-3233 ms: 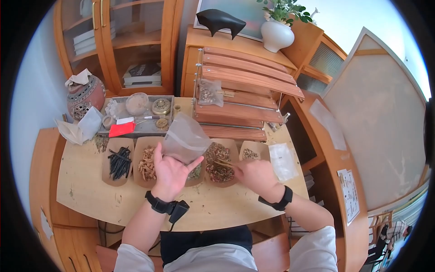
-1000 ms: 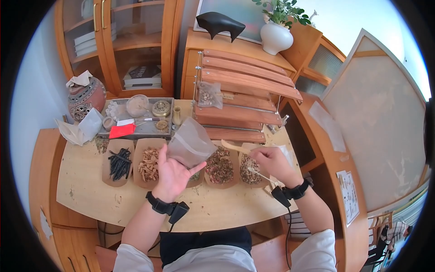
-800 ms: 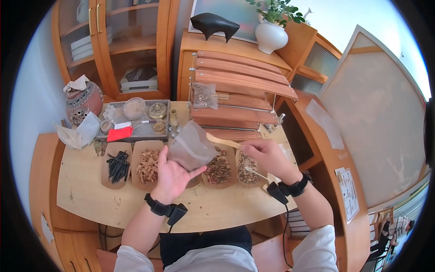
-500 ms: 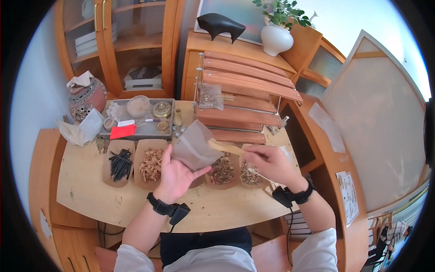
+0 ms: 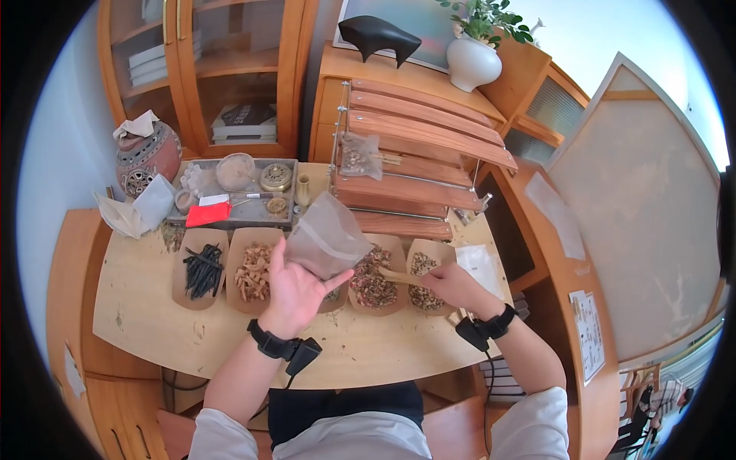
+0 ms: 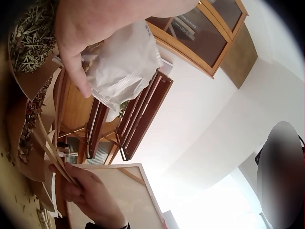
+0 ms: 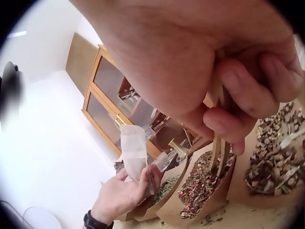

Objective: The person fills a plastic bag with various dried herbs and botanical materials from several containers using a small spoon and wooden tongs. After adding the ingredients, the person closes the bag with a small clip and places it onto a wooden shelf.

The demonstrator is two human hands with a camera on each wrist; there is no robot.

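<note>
Pale wooden surface (image 5: 153, 307), curved near edge, scattered crumbs. Glass-door cabinet (image 5: 230, 96) at far left, canvas (image 5: 644, 207) leaning at right.

Left hand (image 5: 297, 295): palm up, holding a translucent pouch (image 5: 328, 234) above the middle of the row of trays. Thumb and one finger spread at its sides; other fingers mostly hidden behind it.

Right hand (image 5: 458, 290): fingers pinching wooden tongs (image 5: 400, 277). Tongs point left, both tips down at the reddish dried petal mix (image 5: 372, 294), per right wrist view. Can't tell if anything is between the tips.

Five cardboard trays in a row, left to right:
- first tray (image 5: 201, 304): black sticks (image 5: 202, 270)
- second tray (image 5: 238, 236): tan wood chips (image 5: 253, 272)
- third tray, partly hidden by left hand and pouch: green dried herb (image 7: 167, 187)
- fourth tray (image 5: 399, 259): petal mix
- fifth tray (image 5: 441, 249): chopped brown and pale pieces (image 5: 422, 270), white spoon (image 7: 291, 138) in it

Right of that row: clear packet (image 5: 479, 268) flat on the surface.

Far side: slatted wooden rack (image 5: 429, 126) with a clear bag (image 5: 359, 156) of small pieces. Left of the rack: gray tray (image 5: 238, 221) carrying a pierced brass burner (image 5: 276, 176) and red packet (image 5: 208, 214). Patterned round pot (image 5: 148, 161) at far left, white paper (image 5: 153, 205) just in front.

Both wrists wear black straps.
</note>
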